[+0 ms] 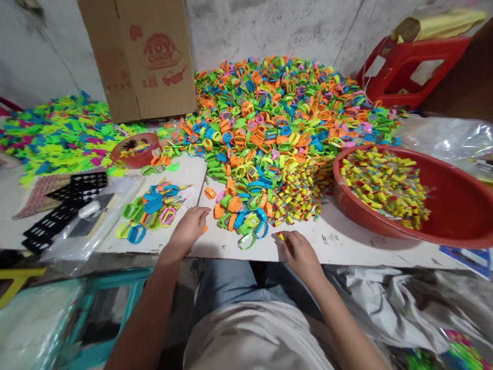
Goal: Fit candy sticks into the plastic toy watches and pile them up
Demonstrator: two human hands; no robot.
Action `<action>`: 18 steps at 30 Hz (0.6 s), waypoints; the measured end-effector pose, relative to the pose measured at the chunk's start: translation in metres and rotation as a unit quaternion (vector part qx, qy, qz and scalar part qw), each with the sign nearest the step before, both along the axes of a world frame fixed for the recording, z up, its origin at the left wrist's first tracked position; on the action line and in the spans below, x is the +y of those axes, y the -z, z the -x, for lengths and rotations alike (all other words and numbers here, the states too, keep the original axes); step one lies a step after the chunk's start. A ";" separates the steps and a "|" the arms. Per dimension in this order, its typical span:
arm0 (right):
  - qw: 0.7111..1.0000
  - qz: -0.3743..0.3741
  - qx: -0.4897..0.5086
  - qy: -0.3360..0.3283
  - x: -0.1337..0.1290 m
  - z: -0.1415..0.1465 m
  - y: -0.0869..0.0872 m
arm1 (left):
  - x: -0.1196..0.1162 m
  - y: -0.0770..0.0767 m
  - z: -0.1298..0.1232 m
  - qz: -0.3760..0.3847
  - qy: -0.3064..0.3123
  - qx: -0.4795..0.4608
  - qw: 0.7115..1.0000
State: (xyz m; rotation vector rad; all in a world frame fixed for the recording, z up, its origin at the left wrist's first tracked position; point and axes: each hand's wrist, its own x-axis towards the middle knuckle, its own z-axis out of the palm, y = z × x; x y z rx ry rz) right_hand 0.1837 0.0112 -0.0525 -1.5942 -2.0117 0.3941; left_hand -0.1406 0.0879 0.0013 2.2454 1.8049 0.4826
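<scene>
picking small pieces seems the step here: from the left, a small cluster of bands [154, 201], then the left hand [188, 227], loosely curled near an orange band [210, 192], any grip unclear. between hands, the bright heap [241, 203] on the surface [327, 249]; the right hand [302, 254] pinches a yellow piece [281, 236], nearly closed. moving it calls for light fingertip pressure.

You have a red basin [454, 205] of smooth plastic with a soft sheen. The box [154, 56] behind is matt brown cardboard, and the wall [239, 31] looks rough. Your surface [331, 241] appears to be smooth and pale, though its material is hard to tell. The clear bag [450, 136] is glossy, crinkled plastic; your jeans [231, 282] are matt cloth.
</scene>
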 end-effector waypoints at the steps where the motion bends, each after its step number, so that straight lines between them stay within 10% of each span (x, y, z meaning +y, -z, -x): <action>1: 1.000 -0.003 0.002 0.000 0.000 0.000 0.000 | 0.002 -0.005 0.004 -0.009 -0.004 -0.004 1.000; 11: 1.000 -0.005 0.004 -0.002 -0.003 -0.001 0.001 | 0.060 -0.061 0.073 0.014 -0.034 0.036 0.999; 18: 1.000 -0.008 0.010 -0.004 -0.004 0.004 0.001 | 0.032 -0.021 0.009 0.038 -0.014 -0.057 0.998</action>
